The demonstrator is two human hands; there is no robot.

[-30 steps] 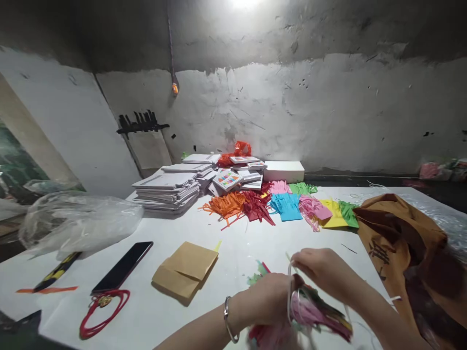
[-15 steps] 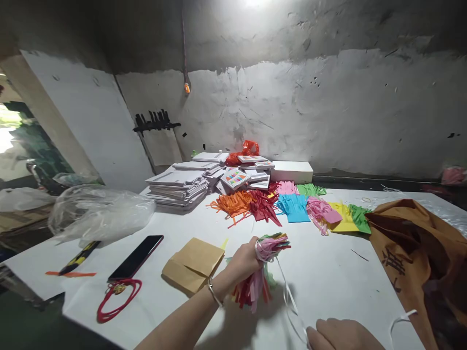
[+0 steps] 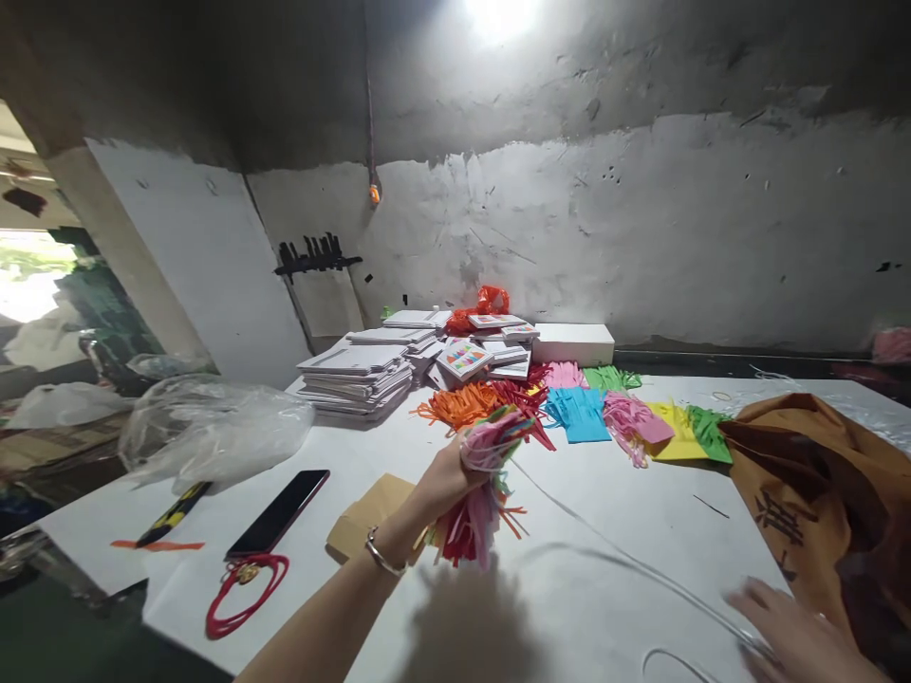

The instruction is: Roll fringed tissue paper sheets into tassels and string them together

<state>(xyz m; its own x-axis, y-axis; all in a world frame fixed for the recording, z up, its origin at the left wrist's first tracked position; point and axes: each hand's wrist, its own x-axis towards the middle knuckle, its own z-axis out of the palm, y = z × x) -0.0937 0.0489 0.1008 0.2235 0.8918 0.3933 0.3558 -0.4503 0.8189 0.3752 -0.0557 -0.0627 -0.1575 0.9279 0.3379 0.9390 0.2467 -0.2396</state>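
My left hand [image 3: 442,480] is closed round a bundle of coloured paper strips [image 3: 485,484], held up above the white table [image 3: 612,531]. A thin white string [image 3: 604,543] runs from the bundle's bound middle to my right hand [image 3: 801,636] at the lower right. That hand is blurred; its fingers lie low on the table by the string's end, and I cannot tell whether they grip it. A metal bangle [image 3: 379,555] sits on my left wrist.
Fringed paper pieces in orange, red, blue, pink, yellow and green [image 3: 580,413] lie mid-table before stacks of white booklets [image 3: 356,375] and a white box [image 3: 575,341]. A brown envelope [image 3: 366,517], black phone [image 3: 279,512], red cord [image 3: 246,593] and clear plastic bag [image 3: 213,432] lie left; brown cloth [image 3: 818,484] right.
My left hand has lifted the bundle up and away from me. My right hand has drawn out to the lower right, pulling the white string long and taut.
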